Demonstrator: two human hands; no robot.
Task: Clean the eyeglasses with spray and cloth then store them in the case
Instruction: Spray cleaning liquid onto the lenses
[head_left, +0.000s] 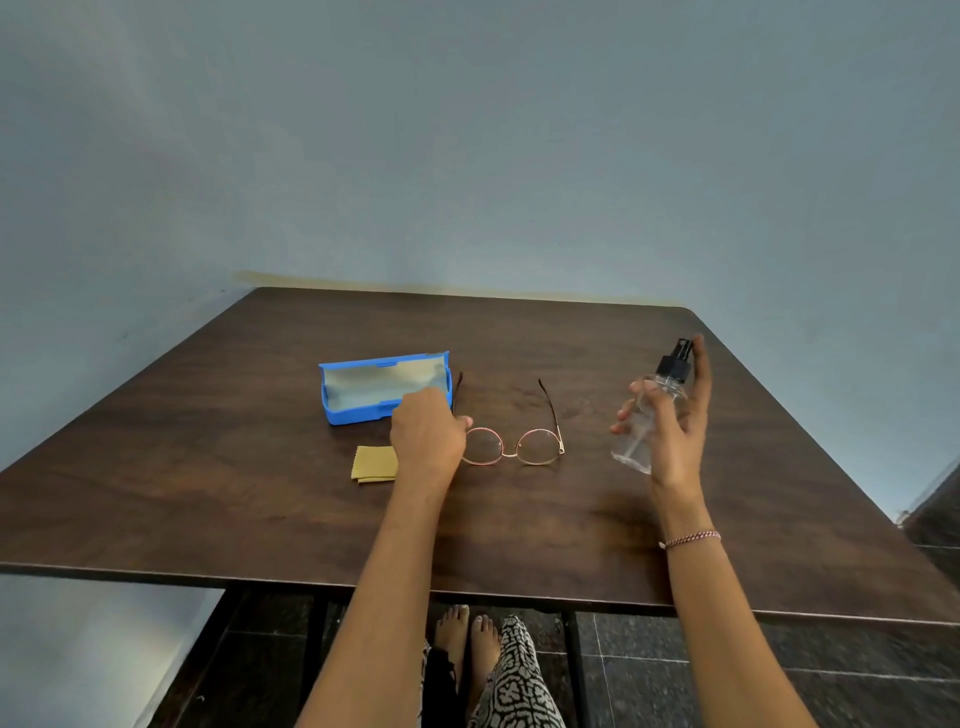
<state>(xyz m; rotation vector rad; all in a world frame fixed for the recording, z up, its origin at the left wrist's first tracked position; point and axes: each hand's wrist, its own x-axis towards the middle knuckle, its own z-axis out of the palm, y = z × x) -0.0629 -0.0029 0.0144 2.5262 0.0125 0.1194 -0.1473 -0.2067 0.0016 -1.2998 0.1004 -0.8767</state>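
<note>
spotted the yellow cloth (374, 464) folded flat on the table (545, 551), nearest. caught the left hand (428, 431) just beside it, pinching the eyeglasses (514, 448) at their left hinge, frame resting on the wood, arms unfolded. saw the right hand (675, 431) wrapped round the clear spray bottle (638, 436), forefinger up by the nozzle. found the blue case (363, 389) open, farthest back.

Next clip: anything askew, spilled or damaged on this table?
Nothing stands out. The eyeglasses rest intact, temples unfolded, beside the open blue case and folded yellow cloth. The right hand holds the spray bottle tilted above the table; no wet patch shows. The left hand is at the frame's hinge.
</note>
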